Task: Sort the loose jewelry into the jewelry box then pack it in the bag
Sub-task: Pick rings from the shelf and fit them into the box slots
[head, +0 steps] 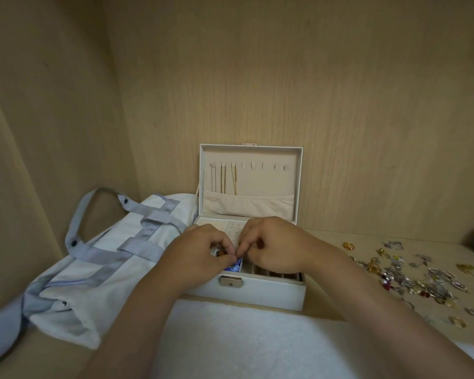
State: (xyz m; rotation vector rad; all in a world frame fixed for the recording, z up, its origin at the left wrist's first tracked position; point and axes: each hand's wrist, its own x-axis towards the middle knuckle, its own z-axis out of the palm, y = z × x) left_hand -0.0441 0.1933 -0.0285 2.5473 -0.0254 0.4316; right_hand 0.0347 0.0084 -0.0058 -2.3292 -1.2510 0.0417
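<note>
Both hands meet over the open jewelry box (260, 292): the left hand (203, 255) and right hand (274, 248) pinch fingertips together on a small piece too tiny to identify, directly above the front-left compartments; loose jewelry (416, 272) lies nearer the right hand, the bag (99, 258) to the left

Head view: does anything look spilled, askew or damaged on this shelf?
Nothing looks damaged. The loose jewelry lies scattered in a tangle right of the open jewelry box, still unsorted. The bag lies slumped on its side to the left. Both hands work together over the box's tray.
</note>
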